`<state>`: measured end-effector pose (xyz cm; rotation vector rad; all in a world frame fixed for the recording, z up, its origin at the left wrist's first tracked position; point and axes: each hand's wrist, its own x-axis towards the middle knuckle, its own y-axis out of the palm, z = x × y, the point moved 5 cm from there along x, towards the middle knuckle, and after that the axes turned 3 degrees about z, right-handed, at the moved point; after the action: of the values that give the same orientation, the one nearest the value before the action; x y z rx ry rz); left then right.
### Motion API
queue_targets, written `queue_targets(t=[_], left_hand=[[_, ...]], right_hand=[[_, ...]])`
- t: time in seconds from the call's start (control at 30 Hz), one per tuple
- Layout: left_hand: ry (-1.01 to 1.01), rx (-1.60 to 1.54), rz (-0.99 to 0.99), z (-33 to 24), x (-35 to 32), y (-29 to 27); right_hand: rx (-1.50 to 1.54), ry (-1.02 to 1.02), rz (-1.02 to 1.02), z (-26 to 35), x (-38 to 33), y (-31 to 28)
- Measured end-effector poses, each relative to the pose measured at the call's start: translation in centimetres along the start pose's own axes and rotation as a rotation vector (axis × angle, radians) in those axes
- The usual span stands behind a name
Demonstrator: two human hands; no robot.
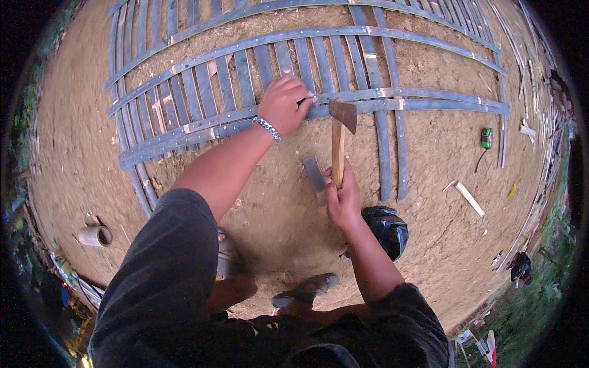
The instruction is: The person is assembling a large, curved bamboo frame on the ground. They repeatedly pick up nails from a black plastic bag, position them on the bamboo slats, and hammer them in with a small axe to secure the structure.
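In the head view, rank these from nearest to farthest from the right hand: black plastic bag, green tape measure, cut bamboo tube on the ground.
From the right hand, gripping the hatchet handle:
1. Black plastic bag: just below and right of the hand.
2. Green tape measure: far right on the dirt, above hand level.
3. Cut bamboo tube: far left, past the person's left arm.

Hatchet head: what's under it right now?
Under the hatchet head lies the grey slat lattice, on bare dirt ground. The left hand presses the slats beside it; whatever its fingers pinch is covered.
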<state>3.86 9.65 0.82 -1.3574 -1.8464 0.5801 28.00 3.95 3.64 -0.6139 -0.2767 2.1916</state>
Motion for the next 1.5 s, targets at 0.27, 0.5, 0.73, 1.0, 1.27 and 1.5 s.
queue_targets(t=[0.27, 0.5, 0.73, 1.0, 1.27, 1.5], left_hand=[[-0.026, 0.026, 0.012, 0.0, -0.1, -0.2], [-0.06, 0.038, 0.062, -0.5, 0.2, -0.3], [-0.087, 0.031, 0.06, -0.3, 0.2, -0.1], [-0.08, 0.073, 0.057, -0.5, 0.3, -0.2], [-0.085, 0.101, 0.071, -0.4, 0.3, -0.1], [-0.128, 0.045, 0.101, -0.4, 0.4, -0.2]], right_hand=[[-0.197, 0.098, -0.002, 0.2, 1.2, -0.2], [-0.353, -0.028, -0.015, 2.0, 1.9, -1.0], [-0.324, -0.002, -0.023, 2.3, 2.2, -1.4], [-0.347, 0.009, 0.01, 1.6, 3.2, -1.4], [-0.363, 0.113, 0.111, 2.3, 3.6, -1.3], [-0.402, -0.045, -0.021, 1.9, 2.9, -1.2]])
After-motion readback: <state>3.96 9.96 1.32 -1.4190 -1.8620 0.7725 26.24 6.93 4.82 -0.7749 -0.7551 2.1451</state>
